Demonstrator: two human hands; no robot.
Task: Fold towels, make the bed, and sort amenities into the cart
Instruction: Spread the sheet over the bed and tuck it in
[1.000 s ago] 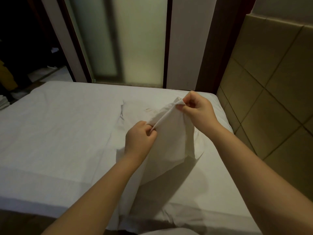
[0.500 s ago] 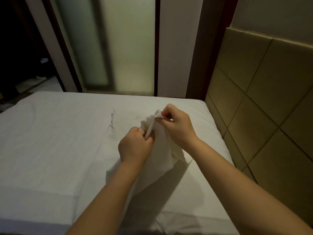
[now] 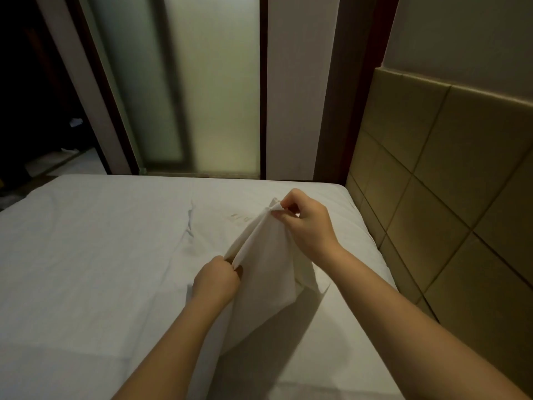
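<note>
Near the bed's point(image 3: 86, 255) right edge | left hand point(image 3: 216, 280) and right hand point(image 3: 307, 223) each pinch the hem of a white cloth point(image 3: 268, 284) held above the sheet | hands, close together half a second ago, now drawn apart, edge taut | likely squaring it for a fold

No text can be read; a faint brownish mark point(image 3: 240, 218) on the bed sheet point(image 3: 101, 255), just left of the raised white cloth point(image 3: 268, 269), is too blurred to make out
</note>
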